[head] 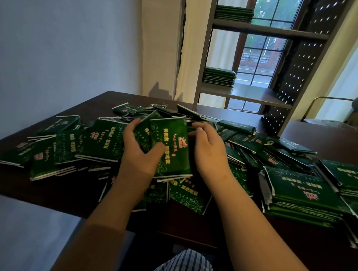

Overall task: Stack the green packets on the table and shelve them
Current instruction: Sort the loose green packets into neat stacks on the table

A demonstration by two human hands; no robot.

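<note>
Several green packets (102, 143) with pink and yellow print lie scattered over a dark table (51, 192). My left hand (138, 151) grips a small bunch of packets (171, 147) held upright above the heap, thumb across the front. My right hand (209, 149) holds the right edge of the same bunch, fingers curled behind it. A squared stack of packets (302, 197) sits at the right of the table. On the grey shelf unit behind, one packet stack (219, 76) rests on the middle shelf and another packet stack (233, 13) on the upper shelf.
The shelf unit (249, 95) stands past the table's far edge in front of a window, with a perforated dark side panel (297, 65). A white wall is at the left. A chair with a gold frame (332, 115) is at the far right.
</note>
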